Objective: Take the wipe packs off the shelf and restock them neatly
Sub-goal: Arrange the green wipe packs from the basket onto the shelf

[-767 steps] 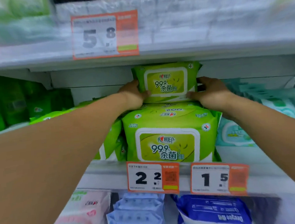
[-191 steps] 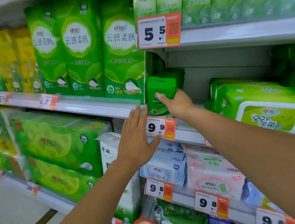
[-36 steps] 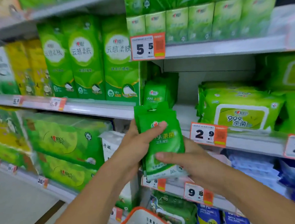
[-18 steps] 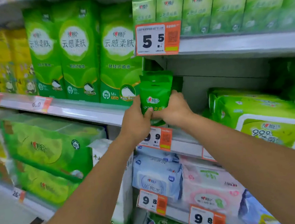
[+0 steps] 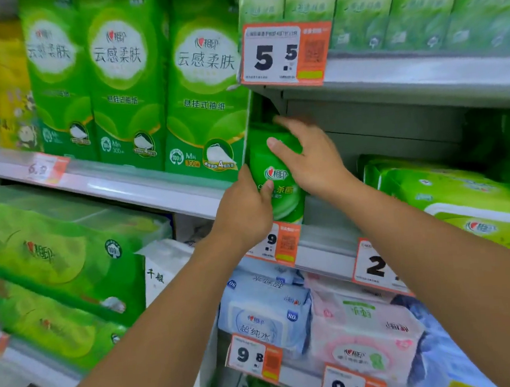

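A small dark green wipe pack (image 5: 280,188) stands upright at the left end of the middle shelf (image 5: 325,249), against the divider. My left hand (image 5: 246,209) grips its lower left edge, thumb on the front. My right hand (image 5: 308,155) holds its upper right side, fingers over the top and thumb across the front. Any packs behind it are hidden. Large light green lidded wipe packs (image 5: 462,204) lie further right on the same shelf.
Tall green tissue packs (image 5: 205,84) stand on the left shelf beside the divider. An upper shelf with a 5.5 price tag (image 5: 285,53) overhangs my hands. Blue wipe packs (image 5: 263,311) and pink wipe packs (image 5: 365,334) fill the shelf below.
The small green pack has gone from in front of me back onto the shelf's left end. Since half a second ago my right hand slid up to its top and my left stayed low.
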`<control>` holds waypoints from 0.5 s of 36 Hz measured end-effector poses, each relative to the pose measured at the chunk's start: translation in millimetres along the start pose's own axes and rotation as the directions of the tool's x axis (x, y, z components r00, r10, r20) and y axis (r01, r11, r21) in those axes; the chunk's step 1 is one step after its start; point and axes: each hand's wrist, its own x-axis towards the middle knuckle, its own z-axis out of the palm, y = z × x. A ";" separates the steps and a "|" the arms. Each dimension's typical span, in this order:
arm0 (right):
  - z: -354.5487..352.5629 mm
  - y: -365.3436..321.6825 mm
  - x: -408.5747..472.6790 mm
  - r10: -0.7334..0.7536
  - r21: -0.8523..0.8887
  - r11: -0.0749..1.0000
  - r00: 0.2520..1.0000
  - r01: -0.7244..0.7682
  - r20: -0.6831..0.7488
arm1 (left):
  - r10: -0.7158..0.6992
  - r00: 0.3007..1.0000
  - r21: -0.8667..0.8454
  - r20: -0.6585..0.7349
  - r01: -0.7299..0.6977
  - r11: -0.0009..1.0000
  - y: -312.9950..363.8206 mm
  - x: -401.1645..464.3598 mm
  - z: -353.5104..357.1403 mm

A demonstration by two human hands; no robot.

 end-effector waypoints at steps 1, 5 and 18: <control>-0.1 -0.8 4.6 -0.011 -0.028 1.000 0.999 0.012 0.032 | -0.009 1.000 -0.010 -0.023 0.008 1.000 -1.4 0.2 1.1; 7.8 2.1 7.0 0.105 0.002 0.994 0.994 -0.105 0.019 | 0.009 0.999 -0.030 -0.047 -0.011 0.999 -4.3 -6.1 5.5; -4.3 -4.4 11.4 0.341 0.253 0.901 0.936 -0.351 0.083 | -0.056 0.998 0.219 -0.011 0.057 0.974 10.6 -23.5 19.2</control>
